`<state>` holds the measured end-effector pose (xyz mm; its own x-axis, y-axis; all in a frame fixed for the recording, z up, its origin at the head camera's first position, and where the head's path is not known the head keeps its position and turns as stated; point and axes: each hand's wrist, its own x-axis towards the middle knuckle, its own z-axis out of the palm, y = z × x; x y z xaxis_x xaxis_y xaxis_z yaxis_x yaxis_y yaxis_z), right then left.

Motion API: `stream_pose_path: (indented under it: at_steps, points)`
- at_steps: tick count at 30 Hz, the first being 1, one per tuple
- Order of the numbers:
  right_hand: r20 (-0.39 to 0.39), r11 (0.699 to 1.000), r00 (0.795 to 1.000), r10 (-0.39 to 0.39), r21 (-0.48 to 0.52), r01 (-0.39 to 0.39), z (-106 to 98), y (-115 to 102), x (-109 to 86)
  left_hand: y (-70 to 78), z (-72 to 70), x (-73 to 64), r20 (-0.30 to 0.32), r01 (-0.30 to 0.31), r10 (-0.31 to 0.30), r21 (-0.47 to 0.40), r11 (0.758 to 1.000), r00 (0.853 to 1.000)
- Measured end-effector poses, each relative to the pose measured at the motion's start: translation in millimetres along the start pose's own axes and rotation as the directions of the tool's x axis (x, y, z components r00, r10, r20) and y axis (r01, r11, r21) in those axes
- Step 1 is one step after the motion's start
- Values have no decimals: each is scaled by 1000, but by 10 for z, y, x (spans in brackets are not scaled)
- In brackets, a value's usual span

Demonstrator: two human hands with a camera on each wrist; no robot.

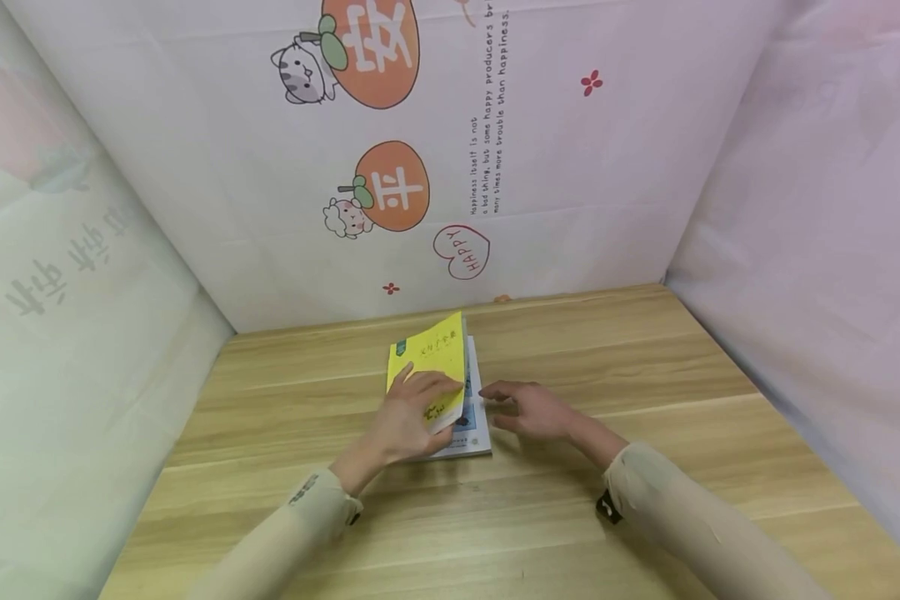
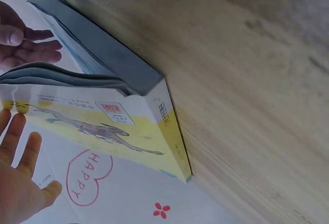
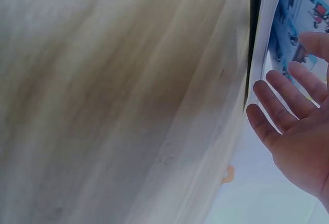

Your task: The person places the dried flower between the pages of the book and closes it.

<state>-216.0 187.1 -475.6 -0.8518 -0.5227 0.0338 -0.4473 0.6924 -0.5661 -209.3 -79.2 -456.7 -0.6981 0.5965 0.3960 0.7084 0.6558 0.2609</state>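
Note:
A yellow-covered paperback book stands partly open on the wooden table, its cover and a thick block of pages tilted up. My left hand holds this raised part, fingers spread over the yellow cover and thumb by the lower page edge. In the left wrist view a long-necked dinosaur drawing shows on the cover; the left thumb is hidden there. Below the raised part lies a page with blue picture panels. Beside the book's right edge, my right hand hovers with loosely extended fingers, holding nothing.
The wood-grain table extends around the book on all sides. White printed cloth hangs behind the table, with more cloth along the left and right sides.

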Motion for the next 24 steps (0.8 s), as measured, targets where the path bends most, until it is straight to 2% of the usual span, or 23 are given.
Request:
stream_pose_path:
  at_steps: [7, 15, 19, 24]
  points:
    - [-21, 998, 1000, 17, 59, -16, -22, -70, -24, 64, 47, 29, 53, -13, 11, 44, 999, 999]
    - [-101, 991, 994, -52, 118, 63, -18, -136, -28, 69, 151, 53, 75, -56, 48, 116, 992, 996]
    - [-100, 986, 991, -88, 133, 101, -34, -193, -34, 65, 210, 65, 99, -70, 56, 143, 987, 994]
    - [-79, 986, 992, -93, 133, 103, -26, -213, -35, 85, 249, 63, 132, -72, 50, 163, 984, 990]
